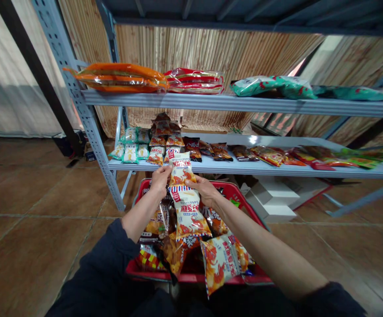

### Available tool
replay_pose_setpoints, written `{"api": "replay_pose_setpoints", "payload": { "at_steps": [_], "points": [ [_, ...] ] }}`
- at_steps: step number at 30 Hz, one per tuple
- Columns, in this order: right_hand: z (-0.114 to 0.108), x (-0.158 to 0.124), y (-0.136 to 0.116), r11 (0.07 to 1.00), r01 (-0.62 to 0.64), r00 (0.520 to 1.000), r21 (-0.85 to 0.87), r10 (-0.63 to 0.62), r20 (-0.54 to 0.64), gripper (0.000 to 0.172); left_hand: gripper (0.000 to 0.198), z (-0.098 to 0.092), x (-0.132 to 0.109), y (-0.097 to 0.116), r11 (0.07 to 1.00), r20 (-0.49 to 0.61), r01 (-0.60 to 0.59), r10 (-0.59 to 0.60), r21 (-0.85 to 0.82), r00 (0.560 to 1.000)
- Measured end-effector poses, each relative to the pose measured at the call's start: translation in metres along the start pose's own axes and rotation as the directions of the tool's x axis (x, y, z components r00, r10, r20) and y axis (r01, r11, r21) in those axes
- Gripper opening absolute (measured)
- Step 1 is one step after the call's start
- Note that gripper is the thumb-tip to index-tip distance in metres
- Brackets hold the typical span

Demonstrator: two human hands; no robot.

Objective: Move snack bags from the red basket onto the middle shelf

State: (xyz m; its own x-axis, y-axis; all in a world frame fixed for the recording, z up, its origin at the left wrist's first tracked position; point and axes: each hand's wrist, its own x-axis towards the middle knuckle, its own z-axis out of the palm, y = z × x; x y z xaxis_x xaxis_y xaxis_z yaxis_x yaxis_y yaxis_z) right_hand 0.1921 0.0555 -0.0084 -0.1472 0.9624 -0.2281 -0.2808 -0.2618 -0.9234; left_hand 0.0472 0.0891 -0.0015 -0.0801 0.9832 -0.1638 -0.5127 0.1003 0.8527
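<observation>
Both my hands hold a white and orange snack bag (180,169) upright, above the near end of a red basket (234,190). My left hand (161,179) pinches its left edge, and my right hand (204,189) grips its lower right corner. Just below it a matching snack bag (191,213) lies on the pile in the basket; whether the two are joined I cannot tell. Another such bag (220,259) rests over the basket's near rim. Brown snack bags (160,215) fill much of the basket. Behind the held bag, similar bags (157,154) stand stacked on the lower shelf.
The lower metal shelf (211,167) carries small green bags (130,153) at left and a row of flat packets (244,152) toward the right. On the upper shelf (198,99) lie orange packs (122,78), red packs and teal bags (273,86). White boxes (273,198) stand underneath.
</observation>
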Motion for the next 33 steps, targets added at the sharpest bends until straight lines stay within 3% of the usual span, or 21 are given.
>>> {"api": "replay_pose_setpoints", "payload": {
  "at_steps": [7,9,13,19,22,26,31,33],
  "points": [
    [-0.002,-0.001,0.003,0.998,0.055,0.997,-0.023,-0.056,-0.057,0.049,0.015,-0.008,0.013,0.000,0.985,-0.142,-0.163,0.169,0.058,0.975],
    [-0.004,-0.003,0.002,0.999,0.036,0.998,-0.022,-0.037,-0.054,0.048,0.017,-0.011,0.016,0.006,0.989,-0.105,-0.144,0.147,0.039,0.984],
    [-0.003,-0.004,0.002,0.999,0.011,1.000,-0.048,-0.011,0.002,0.045,0.030,-0.007,0.017,0.018,0.999,0.104,-0.029,0.026,0.036,0.994],
    [-0.003,-0.002,0.002,0.998,0.007,0.998,-0.065,-0.003,0.056,0.051,0.017,0.005,0.025,0.028,0.996,0.059,-0.009,0.004,0.091,0.998],
    [-0.009,-0.002,0.004,0.998,0.002,0.998,-0.067,0.002,0.070,0.054,0.009,0.004,0.034,0.040,0.972,0.132,0.017,-0.049,0.234,0.990],
    [-0.014,-0.003,0.005,0.995,-0.001,0.997,-0.102,0.009,0.082,0.048,0.005,0.004,0.045,0.060,0.856,0.239,-0.058,-0.077,0.514,0.968],
    [-0.013,-0.001,0.006,0.992,-0.009,0.998,-0.129,0.018,0.067,0.050,0.009,0.006,0.053,0.063,0.650,0.298,-0.256,0.048,0.716,0.953],
    [-0.013,0.000,0.006,0.995,-0.003,0.997,-0.102,0.011,0.078,0.049,0.010,0.006,0.055,0.056,0.568,0.293,-0.341,0.178,0.749,0.940]
  ]
}}
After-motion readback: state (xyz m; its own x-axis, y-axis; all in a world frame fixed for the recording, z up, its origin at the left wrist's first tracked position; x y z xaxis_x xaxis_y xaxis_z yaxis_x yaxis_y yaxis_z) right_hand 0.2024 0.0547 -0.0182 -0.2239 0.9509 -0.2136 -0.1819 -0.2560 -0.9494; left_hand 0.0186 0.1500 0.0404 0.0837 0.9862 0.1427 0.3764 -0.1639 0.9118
